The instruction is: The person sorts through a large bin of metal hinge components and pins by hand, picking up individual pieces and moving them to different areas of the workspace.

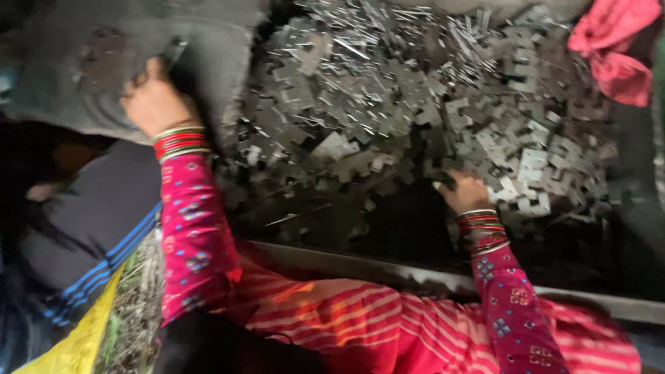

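Note:
A big heap of flat grey metal stampings [415,111] fills a dark bin in front of me. My right hand [465,191] reaches into the near edge of the heap, fingers curled among the pieces; what it grips is blurred. My left hand [154,101] is raised at the left, fingers closed on the edge of a grey sack [125,55] that hangs over the bin's left side. Both wrists wear red and gold bangles over pink patterned sleeves.
The bin's pale front rim [360,266] runs across below the heap. A pink cloth [616,48] lies at the top right corner. Dark blue-striped and yellow fabric [83,277] sits at the lower left, over more small metal pieces.

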